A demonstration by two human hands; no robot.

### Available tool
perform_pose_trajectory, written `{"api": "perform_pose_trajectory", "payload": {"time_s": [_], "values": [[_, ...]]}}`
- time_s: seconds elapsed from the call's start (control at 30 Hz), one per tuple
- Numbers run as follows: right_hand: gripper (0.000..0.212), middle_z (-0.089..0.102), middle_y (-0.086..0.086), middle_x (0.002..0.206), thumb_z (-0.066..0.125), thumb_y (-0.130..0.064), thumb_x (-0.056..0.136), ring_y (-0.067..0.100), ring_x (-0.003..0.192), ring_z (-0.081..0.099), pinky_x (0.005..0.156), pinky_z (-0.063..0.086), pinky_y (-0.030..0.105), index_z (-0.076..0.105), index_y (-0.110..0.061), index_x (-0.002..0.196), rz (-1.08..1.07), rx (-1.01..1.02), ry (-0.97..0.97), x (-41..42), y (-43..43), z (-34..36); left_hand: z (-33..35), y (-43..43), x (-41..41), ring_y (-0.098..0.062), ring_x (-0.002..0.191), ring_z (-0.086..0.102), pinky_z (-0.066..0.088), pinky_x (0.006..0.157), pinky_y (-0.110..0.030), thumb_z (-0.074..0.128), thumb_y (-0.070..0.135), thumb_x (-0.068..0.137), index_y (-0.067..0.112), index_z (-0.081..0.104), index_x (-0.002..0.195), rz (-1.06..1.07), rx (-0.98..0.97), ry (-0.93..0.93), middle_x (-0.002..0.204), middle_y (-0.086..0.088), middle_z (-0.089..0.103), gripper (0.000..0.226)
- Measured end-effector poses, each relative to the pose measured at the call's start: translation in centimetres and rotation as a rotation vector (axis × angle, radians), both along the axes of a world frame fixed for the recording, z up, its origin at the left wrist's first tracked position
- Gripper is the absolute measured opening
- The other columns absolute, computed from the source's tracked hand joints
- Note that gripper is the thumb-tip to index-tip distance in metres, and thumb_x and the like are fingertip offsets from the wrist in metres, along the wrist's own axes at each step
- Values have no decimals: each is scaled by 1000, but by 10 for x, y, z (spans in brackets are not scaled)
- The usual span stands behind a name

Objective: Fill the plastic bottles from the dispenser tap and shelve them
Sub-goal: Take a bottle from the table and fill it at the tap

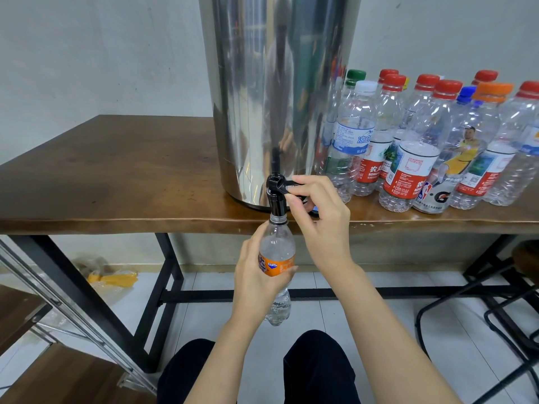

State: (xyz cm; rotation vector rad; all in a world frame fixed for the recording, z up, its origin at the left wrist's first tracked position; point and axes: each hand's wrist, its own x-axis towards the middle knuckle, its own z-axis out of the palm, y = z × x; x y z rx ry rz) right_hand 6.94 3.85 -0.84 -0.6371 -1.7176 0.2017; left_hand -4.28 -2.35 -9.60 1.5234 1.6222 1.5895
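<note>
Gripping the Fanta bottle (277, 258) upright under the black tap (277, 196), left hand (256, 275) wrapped round its orange label, right hand (318, 211) pinching the tap lever (287, 186), Gatorade bottle (446, 173) on the wooden table (116, 176).

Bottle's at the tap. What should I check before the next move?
1. Alignment: mouth of the bottle sits right under the tap: ok.
2. Cap off the bottle: ok.
3. Grip: left hand holds the bottle around its label: ok.
4. Control: right hand pinches the lever: ok.
5. Water flowing: cannot tell.
6. Fill level in the bottle: cannot tell.
</note>
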Motion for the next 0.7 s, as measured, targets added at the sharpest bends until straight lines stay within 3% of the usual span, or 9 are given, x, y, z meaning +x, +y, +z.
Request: {"api": "perform_pose_trajectory", "payload": {"time_s": [0.13,0.5,0.7], "values": [[19,65,4,111,59,-22,96,13,98,62,72,53,26,70,-6,95,7,-3,14,1,1,0,-1,0,0,20,118,42,38,87,0,90,15,66,52,34,133,-1,2,-9,127,27,46,94],[16,65,4,111,60,-19,95,10,98,61,73,50,19,70,-6,95,12,-21,21,-1,-1,0,-2,2,2,17,121,43,39,91,-2,91,18,66,51,35,134,3,12,-13,129,26,47,94],[16,65,4,111,61,-18,95,9,97,61,73,49,18,70,-5,95,8,-21,15,0,-1,0,-3,2,1,5,124,48,48,99,-20,91,18,66,41,41,141,0,10,-24,132,20,51,94]]}}
